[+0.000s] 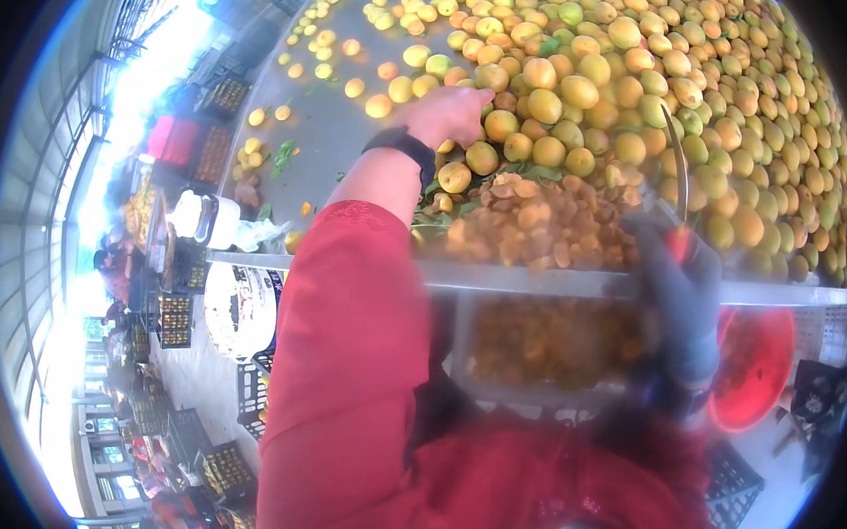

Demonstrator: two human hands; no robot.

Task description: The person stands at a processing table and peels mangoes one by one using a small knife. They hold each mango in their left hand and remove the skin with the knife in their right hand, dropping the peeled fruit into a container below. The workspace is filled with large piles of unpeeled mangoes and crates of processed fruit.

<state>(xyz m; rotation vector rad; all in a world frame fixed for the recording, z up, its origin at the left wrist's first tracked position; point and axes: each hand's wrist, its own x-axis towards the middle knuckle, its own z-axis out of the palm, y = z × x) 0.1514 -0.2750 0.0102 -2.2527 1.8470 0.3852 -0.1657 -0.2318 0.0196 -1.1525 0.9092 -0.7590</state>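
My bare left hand (450, 117), with a dark band at the wrist, reaches to the near edge of a big heap of yellow-orange apricots (578, 91). Its fingers touch the fruit, and whether they close on one is hidden. My right hand (683, 283), in a grey glove and blurred, grips a knife (680, 164) with a red handle and a thin curved blade pointing up and away. Between the hands, a pile of pitted or cut apricot pieces (548, 222) lies along the metal table's front rim (522, 275). Some green leaves (532, 171) are mixed in.
Below the rim, before my body, stands a container of orange pieces (559, 340). A red basin (756, 372) is at the right, a white bucket (242, 309) at the left. A white jug (205, 217) stands by the table's left corner. Black crates (176, 321) and people occupy the left background.
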